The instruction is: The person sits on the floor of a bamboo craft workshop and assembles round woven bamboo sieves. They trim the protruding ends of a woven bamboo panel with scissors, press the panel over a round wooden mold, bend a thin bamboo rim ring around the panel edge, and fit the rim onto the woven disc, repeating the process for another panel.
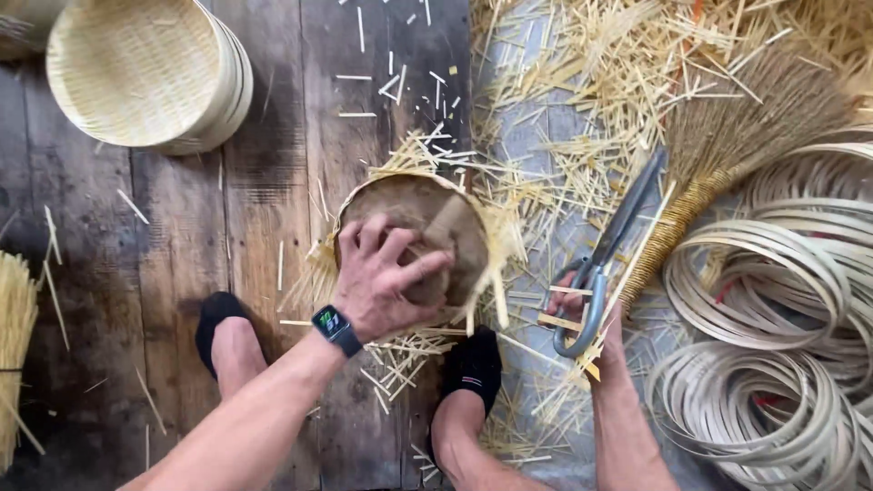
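Note:
My left hand presses down on a round brown mould that sits inside an unfinished woven bamboo basket, whose loose strip ends stick out all round. A smartwatch is on that wrist. My right hand grips the handle loops of large grey shears, which lie on the floor to the right of the basket with the blades pointing up and away. My two feet in black socks rest just below the basket.
Finished woven baskets are stacked at top left. Coils of bamboo hoops lie at the right, with a straw broom above them. Cut bamboo strips litter the plank floor; a bundle of strips lies at the left edge.

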